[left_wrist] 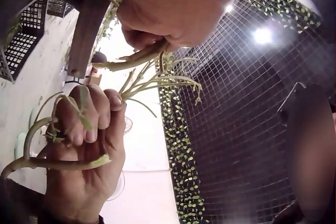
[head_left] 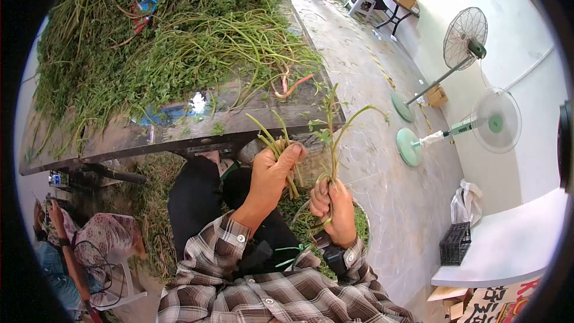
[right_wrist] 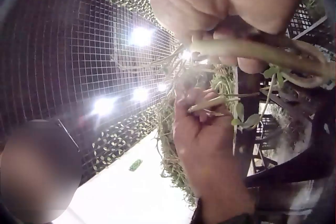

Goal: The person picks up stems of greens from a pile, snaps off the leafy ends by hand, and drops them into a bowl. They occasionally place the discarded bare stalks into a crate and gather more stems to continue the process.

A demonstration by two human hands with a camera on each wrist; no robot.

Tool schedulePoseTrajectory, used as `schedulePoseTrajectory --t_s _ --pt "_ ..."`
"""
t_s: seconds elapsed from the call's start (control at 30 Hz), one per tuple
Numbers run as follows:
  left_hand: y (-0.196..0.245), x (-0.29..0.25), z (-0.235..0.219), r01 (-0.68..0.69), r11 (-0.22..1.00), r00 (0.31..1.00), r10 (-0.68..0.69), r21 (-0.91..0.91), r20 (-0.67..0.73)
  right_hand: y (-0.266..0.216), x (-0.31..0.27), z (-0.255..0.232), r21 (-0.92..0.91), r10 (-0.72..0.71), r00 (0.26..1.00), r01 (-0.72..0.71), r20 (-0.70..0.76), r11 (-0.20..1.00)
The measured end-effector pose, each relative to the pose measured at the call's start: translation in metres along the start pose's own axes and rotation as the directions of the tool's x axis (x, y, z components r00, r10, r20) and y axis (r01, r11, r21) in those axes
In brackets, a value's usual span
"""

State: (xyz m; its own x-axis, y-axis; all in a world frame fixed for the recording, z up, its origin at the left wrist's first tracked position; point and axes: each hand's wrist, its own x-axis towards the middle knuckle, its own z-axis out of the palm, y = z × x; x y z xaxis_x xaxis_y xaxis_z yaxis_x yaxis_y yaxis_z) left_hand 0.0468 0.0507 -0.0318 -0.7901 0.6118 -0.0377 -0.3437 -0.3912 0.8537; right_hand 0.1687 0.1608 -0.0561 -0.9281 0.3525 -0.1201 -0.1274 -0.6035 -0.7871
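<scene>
In the head view my left hand grips a small bundle of cut green stems, their ends sticking out above and below the fist. Beside it my right hand holds a leafy stalk upright, with curled fingers around its lower part. A gap separates the two fists. Seen from the left wrist, a thick stem juts from the left hand, and the right hand below has thin sprigs poking out past its fingers. From the right wrist, a thick stem crosses close under the right fingers.
A heap of leafy stems covers much of the wooden table ahead. Below my hands stands a tub of greens. Two fans stand on the floor at right; another person sits at left.
</scene>
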Motion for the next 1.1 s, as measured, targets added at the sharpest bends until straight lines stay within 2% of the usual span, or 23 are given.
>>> schedulePoseTrajectory --t_s 0.1,0.33,0.53,0.73,0.87,1.0,1.03,1.07,1.1 --pt "0.004 -0.001 0.004 0.031 0.999 0.999 -0.032 0.025 0.026 0.005 -0.003 0.0 -0.043 0.029 1.0 -0.029 -0.002 0.999" --pt "-0.005 0.002 0.002 -0.077 0.997 0.996 0.078 0.022 -0.034 0.014 -0.008 -0.01 -0.159 0.084 0.996 -0.081 0.01 0.984" --pt "0.003 0.005 -0.005 -0.112 0.993 0.99 0.107 -0.046 -0.091 0.003 -0.016 -0.025 -0.106 0.052 0.988 -0.067 -0.145 0.992" --pt "-0.001 0.004 0.001 -0.097 0.994 0.993 0.094 -0.042 -0.069 -0.001 -0.014 -0.029 -0.041 -0.036 0.992 0.031 -0.123 0.999" --pt "-0.008 0.002 0.006 0.006 0.999 0.999 -0.007 0.043 0.032 -0.007 -0.012 -0.025 -0.05 -0.117 0.982 0.11 -0.15 0.993" --pt "-0.037 -0.001 0.015 0.104 0.986 0.981 -0.123 0.127 0.153 -0.003 -0.01 -0.021 -0.089 -0.182 0.963 0.168 -0.196 0.982" --pt "-0.04 -0.005 0.017 0.14 0.984 0.962 -0.162 0.11 0.221 0.0 -0.009 -0.021 -0.192 -0.235 0.947 0.194 -0.221 0.962" --pt "-0.042 -0.009 0.021 0.152 0.981 0.957 -0.176 0.12 0.232 0.002 -0.01 -0.021 -0.292 -0.286 0.927 0.211 -0.244 0.933" --pt "-0.042 -0.014 0.027 0.246 0.967 0.921 -0.256 0.072 0.293 0.0 -0.014 -0.02 -0.237 -0.211 0.916 0.133 -0.34 0.962"
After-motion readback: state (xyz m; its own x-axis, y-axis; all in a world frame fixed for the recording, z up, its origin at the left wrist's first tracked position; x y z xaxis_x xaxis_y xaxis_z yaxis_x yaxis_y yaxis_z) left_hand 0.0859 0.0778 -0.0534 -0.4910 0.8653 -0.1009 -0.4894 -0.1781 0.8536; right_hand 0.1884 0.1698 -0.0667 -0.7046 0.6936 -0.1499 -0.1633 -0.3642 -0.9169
